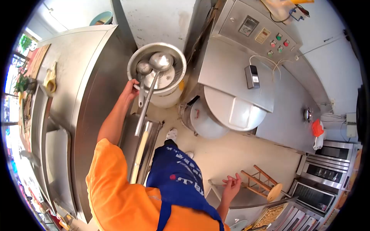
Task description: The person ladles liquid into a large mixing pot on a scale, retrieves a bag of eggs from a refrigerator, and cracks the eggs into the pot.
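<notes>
My left hand (130,91) is at the near-left rim of a large metal basin (132,57), its fingers closed around a short pale metal handle end (136,87). What that handle belongs to is partly hidden. Inside the basin rest a large ladle (161,61) and a smaller ladle (144,67), both with long handles sticking out over the rim towards me. A round metal piece with holes (163,79) lies beneath them. My right hand (232,184) hangs at my other side, fingers apart and holding nothing, near a wooden stool (274,191).
Under the basin stands a pale bucket (165,101). A steel counter (73,77) runs along the left. To the right are a steel machine with a control panel (262,34), a round lidded vessel (206,123) and stacked ovens (323,173). A tray of food pieces (269,215) lies at lower right.
</notes>
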`<action>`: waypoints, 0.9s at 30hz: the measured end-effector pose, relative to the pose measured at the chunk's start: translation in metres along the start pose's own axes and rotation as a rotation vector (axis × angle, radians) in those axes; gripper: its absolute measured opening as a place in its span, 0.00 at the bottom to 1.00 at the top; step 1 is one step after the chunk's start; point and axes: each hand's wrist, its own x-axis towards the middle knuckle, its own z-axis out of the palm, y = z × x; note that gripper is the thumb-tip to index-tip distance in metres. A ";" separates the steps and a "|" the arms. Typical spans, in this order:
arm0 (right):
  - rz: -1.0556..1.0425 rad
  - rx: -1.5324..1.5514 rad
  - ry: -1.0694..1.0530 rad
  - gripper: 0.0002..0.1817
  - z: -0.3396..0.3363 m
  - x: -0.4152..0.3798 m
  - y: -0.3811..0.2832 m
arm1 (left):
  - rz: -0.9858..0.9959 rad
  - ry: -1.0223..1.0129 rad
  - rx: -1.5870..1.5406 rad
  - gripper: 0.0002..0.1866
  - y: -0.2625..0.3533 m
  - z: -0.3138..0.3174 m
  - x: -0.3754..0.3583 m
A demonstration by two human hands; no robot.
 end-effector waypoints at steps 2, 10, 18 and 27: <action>-0.007 -0.106 0.004 0.25 0.011 0.006 -0.016 | -0.031 0.054 -0.027 0.05 -0.010 -0.010 0.034; 0.083 -0.171 -0.070 0.26 0.053 0.032 -0.043 | -0.131 -0.020 -0.004 0.05 -0.057 -0.034 0.126; 0.175 -0.052 -0.071 0.25 0.083 0.061 -0.072 | -0.214 -0.013 -0.195 0.11 -0.118 -0.023 0.151; 0.201 -0.025 -0.102 0.26 0.102 0.070 -0.073 | -0.274 -0.027 -0.129 0.21 -0.150 -0.012 0.135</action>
